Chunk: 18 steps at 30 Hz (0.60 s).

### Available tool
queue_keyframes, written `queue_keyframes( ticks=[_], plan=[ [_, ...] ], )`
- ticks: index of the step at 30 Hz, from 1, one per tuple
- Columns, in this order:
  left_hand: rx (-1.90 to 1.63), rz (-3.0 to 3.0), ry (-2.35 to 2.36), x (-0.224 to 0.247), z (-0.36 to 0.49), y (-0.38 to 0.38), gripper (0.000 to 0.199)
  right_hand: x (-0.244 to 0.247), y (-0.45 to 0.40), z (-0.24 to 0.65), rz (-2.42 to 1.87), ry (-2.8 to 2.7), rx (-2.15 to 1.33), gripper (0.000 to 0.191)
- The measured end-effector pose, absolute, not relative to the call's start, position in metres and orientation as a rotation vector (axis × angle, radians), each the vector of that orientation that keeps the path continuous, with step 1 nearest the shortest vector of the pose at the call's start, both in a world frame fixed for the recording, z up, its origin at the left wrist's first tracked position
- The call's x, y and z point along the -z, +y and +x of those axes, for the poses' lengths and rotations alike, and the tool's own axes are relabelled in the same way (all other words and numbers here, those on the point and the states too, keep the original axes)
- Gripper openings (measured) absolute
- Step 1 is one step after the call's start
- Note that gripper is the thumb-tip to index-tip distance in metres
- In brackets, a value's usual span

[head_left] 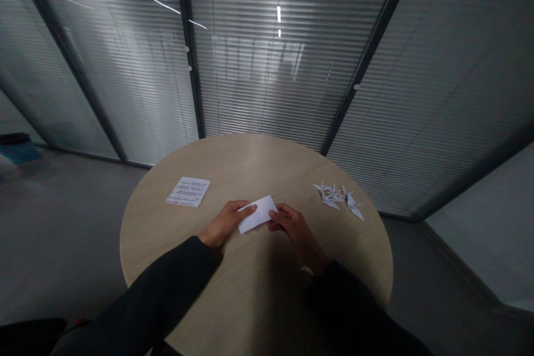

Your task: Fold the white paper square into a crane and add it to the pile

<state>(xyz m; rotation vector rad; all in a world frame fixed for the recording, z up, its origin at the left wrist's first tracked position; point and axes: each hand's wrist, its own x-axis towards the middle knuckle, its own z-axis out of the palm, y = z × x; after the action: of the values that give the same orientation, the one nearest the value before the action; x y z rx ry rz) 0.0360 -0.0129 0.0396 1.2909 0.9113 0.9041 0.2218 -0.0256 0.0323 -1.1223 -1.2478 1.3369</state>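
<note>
Left hand (225,223) and right hand (295,229) pinch one white paper (259,216)

The paper sits just below the centre of the frame, a flat, pale oblong tilted with its right end higher. The left thumb lies across its left part, the fingers tucked behind; the right thumb presses its right end, the other fingers curled behind and below. Both hands are closed on it, apart from each other with the paper between them.

Dark sleeves (179,275) run up from the bottom edge over a round wooden table (250,158). At centre-left lie printed sheets (188,191); right of centre, folded white paper figures (330,196) with pointed ends lie in a cluster. Window blinds (267,94) fill the upper frame.
</note>
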Motion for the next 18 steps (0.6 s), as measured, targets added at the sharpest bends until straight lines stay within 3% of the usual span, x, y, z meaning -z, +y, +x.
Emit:
queue_keyframes(
  ticks=[12,18],
  plan=[
    [-1.174,1.606,1.042,-0.0307,0.0378,-0.009,0.039,-0.0327,-0.027,0.2198,-1.128,-1.316,-1.267,0.028],
    [-1.06,1.738,1.023,-0.0315,0.0405,-0.0141,0.046,-0.035,-0.0272,0.2218,-1.167,-1.388,-1.161,0.025]
  ],
)
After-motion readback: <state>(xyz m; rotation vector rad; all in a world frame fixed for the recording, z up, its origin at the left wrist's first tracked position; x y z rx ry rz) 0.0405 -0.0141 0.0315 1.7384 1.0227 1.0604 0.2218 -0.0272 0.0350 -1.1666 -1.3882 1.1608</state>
